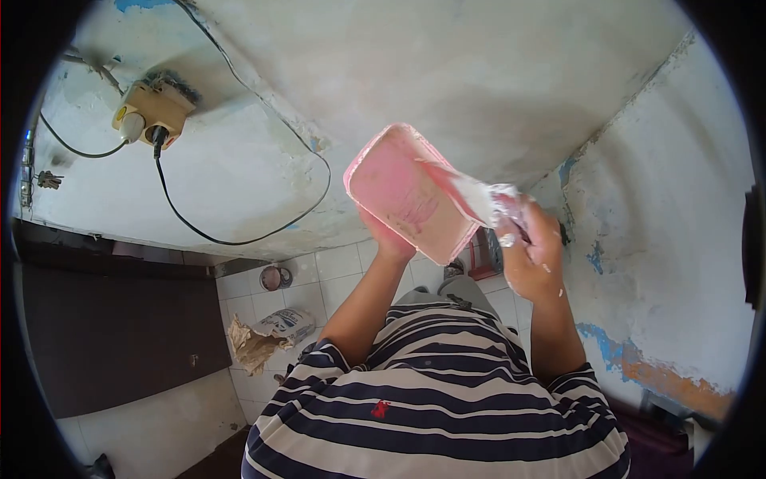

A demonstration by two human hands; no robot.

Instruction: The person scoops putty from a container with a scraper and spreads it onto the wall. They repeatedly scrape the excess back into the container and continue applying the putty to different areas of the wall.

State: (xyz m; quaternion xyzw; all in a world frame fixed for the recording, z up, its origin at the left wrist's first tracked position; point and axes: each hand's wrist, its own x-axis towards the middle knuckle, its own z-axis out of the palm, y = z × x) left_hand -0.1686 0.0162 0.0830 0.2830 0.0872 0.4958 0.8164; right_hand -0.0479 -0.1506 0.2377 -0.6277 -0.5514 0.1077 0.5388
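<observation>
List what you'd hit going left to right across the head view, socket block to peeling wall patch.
Socket block → torn sack → pink tray → right hand → peeling blue-and-orange wall patch.

The central pink tray (391, 172) looks plastic. The wall (654, 239) at right is matt and flaking; the shirt (455, 399), cloth.

My single view looks out from my head, forward and steeply down, very near my striped shirt (435, 391) at the bottom of the frame. My hands (536, 254) show close by around the centre, with the wall (415, 64) beyond, facing me across the top.
</observation>
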